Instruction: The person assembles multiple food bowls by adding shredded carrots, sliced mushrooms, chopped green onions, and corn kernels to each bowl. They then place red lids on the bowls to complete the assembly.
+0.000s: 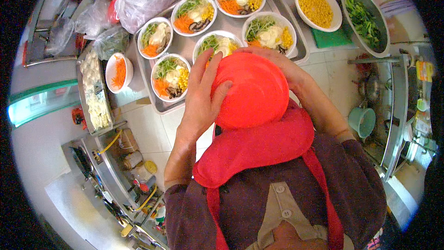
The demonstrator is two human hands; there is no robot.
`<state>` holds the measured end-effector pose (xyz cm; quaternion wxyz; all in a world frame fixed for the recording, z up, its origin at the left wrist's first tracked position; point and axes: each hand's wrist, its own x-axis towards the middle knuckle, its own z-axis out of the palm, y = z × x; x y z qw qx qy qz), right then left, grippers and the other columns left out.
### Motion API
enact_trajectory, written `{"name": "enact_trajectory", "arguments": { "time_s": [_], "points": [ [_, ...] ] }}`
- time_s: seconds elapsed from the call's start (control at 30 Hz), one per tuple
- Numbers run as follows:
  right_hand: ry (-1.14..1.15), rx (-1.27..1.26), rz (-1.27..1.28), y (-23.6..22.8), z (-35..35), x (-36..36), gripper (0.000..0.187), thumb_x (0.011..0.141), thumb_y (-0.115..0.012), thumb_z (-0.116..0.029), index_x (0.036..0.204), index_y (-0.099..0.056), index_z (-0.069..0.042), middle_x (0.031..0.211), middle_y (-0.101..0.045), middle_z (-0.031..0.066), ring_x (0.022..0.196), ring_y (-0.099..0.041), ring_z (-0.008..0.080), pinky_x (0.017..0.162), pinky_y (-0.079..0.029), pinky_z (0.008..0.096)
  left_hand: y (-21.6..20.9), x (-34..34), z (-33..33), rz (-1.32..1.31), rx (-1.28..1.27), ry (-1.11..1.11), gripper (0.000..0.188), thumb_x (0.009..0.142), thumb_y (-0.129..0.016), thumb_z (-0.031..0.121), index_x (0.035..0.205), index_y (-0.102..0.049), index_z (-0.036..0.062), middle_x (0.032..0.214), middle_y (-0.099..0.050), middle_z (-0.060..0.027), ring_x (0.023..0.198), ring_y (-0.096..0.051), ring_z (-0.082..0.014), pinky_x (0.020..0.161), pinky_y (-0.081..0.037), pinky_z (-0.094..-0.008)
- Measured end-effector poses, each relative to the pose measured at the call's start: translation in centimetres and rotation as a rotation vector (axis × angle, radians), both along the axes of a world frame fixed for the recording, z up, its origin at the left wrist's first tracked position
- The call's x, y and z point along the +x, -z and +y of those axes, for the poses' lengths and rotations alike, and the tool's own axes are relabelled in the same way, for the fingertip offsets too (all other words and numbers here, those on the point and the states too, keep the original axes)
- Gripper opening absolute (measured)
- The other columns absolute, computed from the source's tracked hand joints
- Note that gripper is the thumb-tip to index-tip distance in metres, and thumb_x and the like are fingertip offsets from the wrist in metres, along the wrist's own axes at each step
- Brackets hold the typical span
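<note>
Against my red apron (259, 139) I hold a round, bright red plastic vessel (254, 90), shaped like a bowl; its contents, if any, cannot be made out. My left hand (201, 85) grips its left side, with the thumb over the red surface. Around the far right side curves my right hand (284, 67), its fingertips along the far rim. Just beyond, partly covered by my hands, stands a white bowl (217, 41) of vegetables. Another filled bowl (269, 31) sits by my right hand, and one (170, 78) is left of my left hand.
Several filled white bowls stand on a metal tray (300, 48). Left of it are a bowl of shredded carrot (119, 73), a long metal pan (95, 92) and plastic bags (145, 0). At the right are a bowl of corn (315, 9) and a basin of greens (363, 23).
</note>
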<state>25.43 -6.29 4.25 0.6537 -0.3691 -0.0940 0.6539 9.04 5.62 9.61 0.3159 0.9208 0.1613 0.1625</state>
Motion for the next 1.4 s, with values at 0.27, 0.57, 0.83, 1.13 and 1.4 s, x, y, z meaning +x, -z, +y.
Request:
{"name": "enact_trajectory", "arguments": {
  "time_s": [0.27, 0.57, 0.83, 1.13, 1.4],
  "points": [
    [0.245, -0.017, -0.124, 2.9, -2.5, 1.5, 0.042, 0.083, -0.053, -0.015, 0.122, -0.047, 0.002, 0.116, -0.055, 0.0116, 0.106, -0.054, 0.0217, 0.094, -0.042, 0.0325, -1.5, -2.1, 3.4, -0.158, -0.596, -0.369, 0.041, 0.078, -0.061, 0.005, 0.117, -0.052, -0.0028, 0.104, -0.06, -0.0075, 0.091, -0.055, -0.0124, 0.081, -0.045, -0.0268],
    [0.618, -0.222, -0.085, 4.5, -6.3, 0.1, 0.044, 0.085, -0.052, -0.018, 0.122, -0.045, 0.003, 0.122, -0.051, 0.0143, 0.111, -0.05, 0.0233, 0.097, -0.039, 0.0346, 12.1, -7.1, 30.3, -0.47, -0.661, -0.79, 0.029, 0.081, -0.057, 0.006, 0.107, -0.057, -0.0072, 0.092, -0.062, -0.0092, 0.077, -0.058, -0.0147, 0.069, -0.047, -0.0265],
    [0.74, -0.225, -0.039, 4.8, -5.8, -3.8, 0.043, 0.087, -0.048, -0.017, 0.125, -0.042, 0.003, 0.125, -0.048, 0.0153, 0.113, -0.049, 0.0234, 0.097, -0.039, 0.0347, 17.0, -2.4, 35.0, -0.183, -0.298, -0.777, 0.032, 0.077, -0.061, 0.015, 0.101, -0.06, -0.0068, 0.09, -0.063, -0.0213, 0.076, -0.062, -0.0304, 0.071, -0.049, -0.0343],
    [0.773, -0.272, -0.097, 4.2, -3.8, -6.0, 0.043, 0.087, -0.047, -0.015, 0.126, -0.04, 0.003, 0.125, -0.048, 0.0154, 0.113, -0.049, 0.0236, 0.098, -0.038, 0.0357, 19.9, -3.0, 35.8, 0.226, 0.332, -0.79, 0.039, 0.076, -0.06, 0.031, 0.096, -0.062, -0.0023, 0.103, -0.052, -0.0227, 0.095, -0.051, -0.0372, 0.083, -0.043, -0.0423],
    [0.74, -0.192, -0.078, 2.4, -1.8, -6.2, 0.044, 0.088, -0.046, -0.014, 0.128, -0.038, 0.004, 0.128, -0.045, 0.0153, 0.117, -0.045, 0.0236, 0.1, -0.036, 0.0335, 19.8, -2.0, 35.5, 0.316, 0.404, -0.772, 0.034, 0.079, -0.056, 0.032, 0.098, -0.062, 0.0029, 0.102, -0.054, -0.0198, 0.101, -0.051, -0.0347, 0.083, -0.044, -0.0447]
  ]
}}
